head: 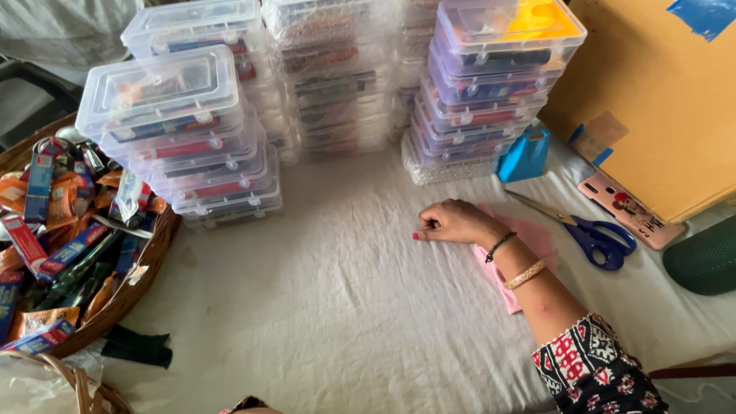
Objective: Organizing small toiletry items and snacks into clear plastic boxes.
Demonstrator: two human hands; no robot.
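My right hand [452, 222] rests on the white cloth [330, 291] with its fingers curled shut and nothing in them. The wrist, with a black band and a gold bangle, lies over a pink cloth piece [537, 238]. Blue-handled scissors [594, 234] lie just right of the hand. Stacks of clear plastic boxes [188, 130] holding small items stand in a row behind. My left hand is out of view.
A wicker basket [146, 261] full of small packets sits at the left. Another box stack [491, 84] stands at the back right beside a blue tape dispenser [525, 156], a phone in a pink case [630, 208], a cardboard box [659, 92] and a dark green object [705, 257].
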